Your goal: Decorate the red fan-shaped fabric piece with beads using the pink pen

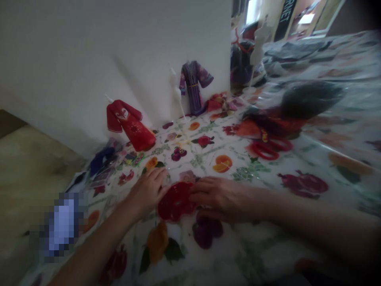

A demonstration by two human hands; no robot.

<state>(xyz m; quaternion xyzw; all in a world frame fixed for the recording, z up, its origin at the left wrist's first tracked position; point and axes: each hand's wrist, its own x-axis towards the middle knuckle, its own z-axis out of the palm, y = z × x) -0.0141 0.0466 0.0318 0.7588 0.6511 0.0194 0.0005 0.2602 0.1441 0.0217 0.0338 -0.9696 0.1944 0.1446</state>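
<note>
A small piece of red cloth (175, 201) lies on the fruit-patterned tablecloth (208, 159) between my hands. My left hand (150, 186) rests at its upper left side, palm down with the fingers stretched forward and the thumb near the cloth's edge. At the cloth's right side lies my right hand (216, 194), its fingers bent loosely and reaching onto the red cloth. Blur hides whether the right fingertips pinch it.
Behind stand a doll-size red dress (131, 123), a purple robe (193, 85) and a bare white mannequin (176, 85) by the wall. Red-handled scissors (268, 149) lie at right near dark fabric and a plastic bag (312, 99). Small packets (102, 174) lie at left.
</note>
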